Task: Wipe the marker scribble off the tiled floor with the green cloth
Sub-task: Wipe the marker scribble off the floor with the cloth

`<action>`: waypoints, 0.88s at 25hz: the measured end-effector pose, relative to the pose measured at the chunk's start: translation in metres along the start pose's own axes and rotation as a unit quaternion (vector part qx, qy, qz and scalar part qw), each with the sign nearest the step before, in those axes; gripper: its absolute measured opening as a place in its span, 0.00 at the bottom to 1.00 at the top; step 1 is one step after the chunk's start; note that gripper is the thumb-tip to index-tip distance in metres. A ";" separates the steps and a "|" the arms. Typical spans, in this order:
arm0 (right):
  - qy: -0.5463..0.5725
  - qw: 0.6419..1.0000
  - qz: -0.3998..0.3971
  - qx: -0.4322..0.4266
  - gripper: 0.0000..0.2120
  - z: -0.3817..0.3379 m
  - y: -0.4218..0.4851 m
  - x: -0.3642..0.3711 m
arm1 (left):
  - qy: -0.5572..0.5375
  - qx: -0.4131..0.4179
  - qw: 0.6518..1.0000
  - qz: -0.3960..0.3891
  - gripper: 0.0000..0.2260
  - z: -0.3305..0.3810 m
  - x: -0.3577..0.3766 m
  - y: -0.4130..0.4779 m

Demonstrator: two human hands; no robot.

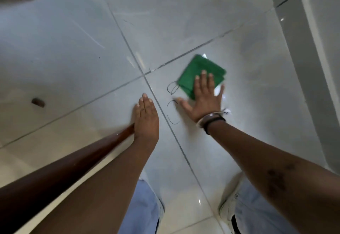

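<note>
My right hand (204,98) lies flat, fingers spread, pressing the near edge of the folded square green cloth (200,73) to the glossy grey tiled floor (73,40); it pins the cloth rather than clutching it. My left hand (146,118) rests open and flat on the floor, holding nothing, just left of a grout line. The cloth sits like a diamond, its long diagonal running near-left to far-right. The thin black marker scribble (172,103) (a few loops) trails from the cloth's left corner toward me, beside my right thumb.
</note>
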State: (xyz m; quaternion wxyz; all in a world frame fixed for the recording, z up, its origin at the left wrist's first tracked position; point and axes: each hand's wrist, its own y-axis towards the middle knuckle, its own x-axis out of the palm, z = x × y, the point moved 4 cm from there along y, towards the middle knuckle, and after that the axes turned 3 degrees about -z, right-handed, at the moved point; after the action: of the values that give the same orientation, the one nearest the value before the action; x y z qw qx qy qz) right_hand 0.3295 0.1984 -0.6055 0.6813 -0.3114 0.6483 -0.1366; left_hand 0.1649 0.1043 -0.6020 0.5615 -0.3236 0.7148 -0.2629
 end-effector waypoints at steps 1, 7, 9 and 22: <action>-0.025 0.998 -0.016 -0.061 0.45 -0.019 -0.001 0.005 | 0.004 0.000 1.000 -0.007 0.51 -0.001 -0.002 -0.001; -0.125 0.966 -0.018 -0.227 0.39 0.057 -0.074 0.022 | 0.035 0.009 0.999 -0.027 0.50 -0.002 -0.004 0.002; -0.063 0.992 0.017 -0.107 0.43 0.029 -0.018 0.000 | 0.036 0.007 0.999 -0.010 0.47 0.002 -0.004 0.005; -0.097 0.980 0.002 -0.176 0.38 -0.042 -0.002 -0.003 | 0.056 0.006 0.998 -0.014 0.61 -0.004 -0.002 0.009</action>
State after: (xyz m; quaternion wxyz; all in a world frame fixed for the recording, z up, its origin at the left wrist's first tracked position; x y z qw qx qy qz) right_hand 0.2888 0.1881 -0.6009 0.6755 -0.4370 0.5938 0.0114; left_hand 0.1603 0.1113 -0.6063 0.5187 -0.3148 0.7389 -0.2931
